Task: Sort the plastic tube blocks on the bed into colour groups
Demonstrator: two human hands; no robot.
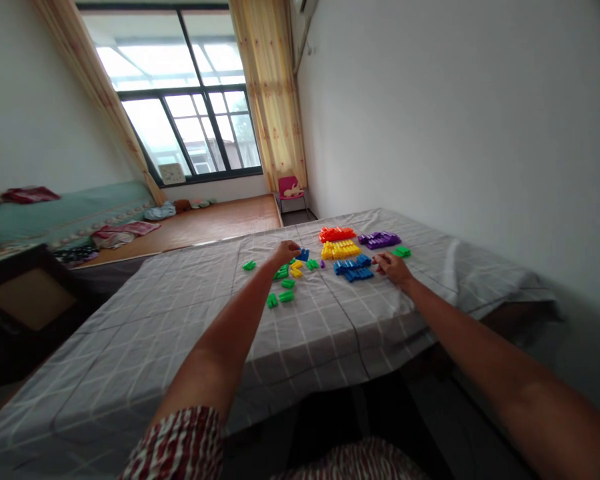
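Observation:
My left hand (286, 252) is closed at the near side of a blue piece (303, 255), its fingertips at that piece; a firm grip cannot be made out. Around it lie loose green pieces (287, 283), yellow pieces (296, 269) and a small purple piece (323, 264). My right hand (389, 265) has its fingers bent together beside the blue pile (353, 267); anything between them is too small to make out. Behind the blue pile are a yellow pile (340, 250) and a red pile (337, 234). A purple pile (379, 239) and green pieces (401, 251) lie to the right.
A grey checked cloth (190, 320) covers the table. The white wall (455, 133) runs along its right side. Beyond stand a wooden platform (220, 220) with fabrics, a pink chair (289, 187) and a window. A dark cabinet (30, 300) is at the left.

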